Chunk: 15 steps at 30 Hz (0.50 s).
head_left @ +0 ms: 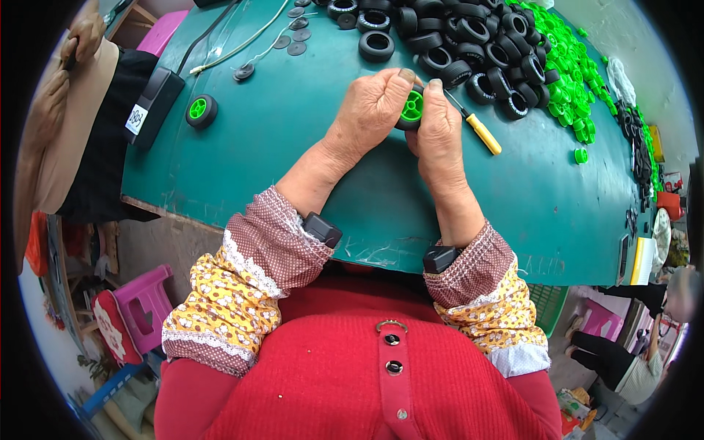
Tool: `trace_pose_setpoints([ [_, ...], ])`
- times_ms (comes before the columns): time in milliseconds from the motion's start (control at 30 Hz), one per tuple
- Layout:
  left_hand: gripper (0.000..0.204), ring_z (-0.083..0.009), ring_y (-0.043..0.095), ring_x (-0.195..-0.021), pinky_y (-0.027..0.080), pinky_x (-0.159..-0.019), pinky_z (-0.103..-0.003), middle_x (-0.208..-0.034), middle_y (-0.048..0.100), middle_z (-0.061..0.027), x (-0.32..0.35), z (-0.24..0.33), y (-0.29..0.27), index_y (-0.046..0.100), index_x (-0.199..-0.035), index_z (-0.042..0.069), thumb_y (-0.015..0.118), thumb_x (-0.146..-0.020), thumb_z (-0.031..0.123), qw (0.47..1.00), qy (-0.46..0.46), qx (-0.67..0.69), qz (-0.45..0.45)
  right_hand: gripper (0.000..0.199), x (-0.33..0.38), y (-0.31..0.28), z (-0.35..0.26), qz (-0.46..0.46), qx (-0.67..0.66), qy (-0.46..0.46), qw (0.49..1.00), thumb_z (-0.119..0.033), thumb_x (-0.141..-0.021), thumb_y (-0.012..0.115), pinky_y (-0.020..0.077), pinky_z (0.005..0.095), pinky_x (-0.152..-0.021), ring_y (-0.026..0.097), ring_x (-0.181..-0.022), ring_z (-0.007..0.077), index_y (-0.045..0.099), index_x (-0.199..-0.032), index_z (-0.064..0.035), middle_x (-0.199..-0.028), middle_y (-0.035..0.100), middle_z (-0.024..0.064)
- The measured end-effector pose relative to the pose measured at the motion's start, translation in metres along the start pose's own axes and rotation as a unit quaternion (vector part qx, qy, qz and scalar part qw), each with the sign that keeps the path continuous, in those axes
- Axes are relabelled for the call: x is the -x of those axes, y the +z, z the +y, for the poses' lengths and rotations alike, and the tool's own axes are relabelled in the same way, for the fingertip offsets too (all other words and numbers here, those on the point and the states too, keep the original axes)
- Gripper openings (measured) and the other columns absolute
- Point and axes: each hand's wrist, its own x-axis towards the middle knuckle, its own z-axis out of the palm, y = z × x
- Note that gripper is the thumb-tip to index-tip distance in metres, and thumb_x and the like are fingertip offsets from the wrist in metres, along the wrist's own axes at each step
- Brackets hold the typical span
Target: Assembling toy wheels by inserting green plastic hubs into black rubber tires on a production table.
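You grip the green-hubbed wheel [412,108] between curled fingers [392,84], left hand [369,110] at its nine o'clock, right hand [441,133] at three.

Glossy plastic hub [412,108], matt rubbery tyre [406,126] – smooth tabletop [279,110] (faintly shiny)

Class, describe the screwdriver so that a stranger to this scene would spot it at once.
Start with the green table and find the heap of black tyres at its far side. Between that heap and the person's right hand lies the screwdriver, whose slim yellow handle stands out beside the round black tyres.
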Motion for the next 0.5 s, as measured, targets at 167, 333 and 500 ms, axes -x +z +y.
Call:
trace_pose_setpoints([
  [167,0.034,-0.0084,0.050,-0.061,0.042,-0.055,-0.023,-0.067,0.056,-0.0032,0.000,0.004,-0.002,0.057,-0.089,0.000,0.043,-0.090,0.031,1.000,-0.018,-0.008,0.018,0.042,-0.003,0.000,0.004,0.002,-0.021,0.037,0.999,-0.042,-0.091,0.033,0.0279,0.0186,-0.036,0.038,-0.041,0.0043,0.053,-0.080,-0.0073,-0.057,0.047,-0.0015],
  [333,0.043,-0.0103,0.057,-0.069,0.047,-0.060,-0.021,-0.085,0.060,-0.0058,-0.010,-0.002,-0.020,0.056,-0.097,0.000,0.043,-0.088,0.040,0.944,-0.213,0.245,0.059,0.047,-0.003,0.000,0.005,-0.042,-0.127,0.069,0.989,-0.040,-0.093,0.028,0.0457,0.0243,-0.054,0.056,-0.061,0.0146,0.049,-0.101,0.0009,-0.080,0.060,0.0133],
  [500,0.033,-0.0090,0.056,-0.068,0.047,-0.062,-0.020,-0.083,0.060,-0.0044,-0.004,0.003,-0.019,0.058,-0.093,0.001,0.050,-0.086,0.032,0.954,-0.251,0.163,-0.008,0.044,-0.003,-0.003,0.010,-0.029,-0.114,0.074,0.990,-0.038,-0.093,0.027,0.0466,0.0248,-0.057,0.056,-0.063,0.0150,0.048,-0.100,0.0002,-0.078,0.060,0.0132],
])
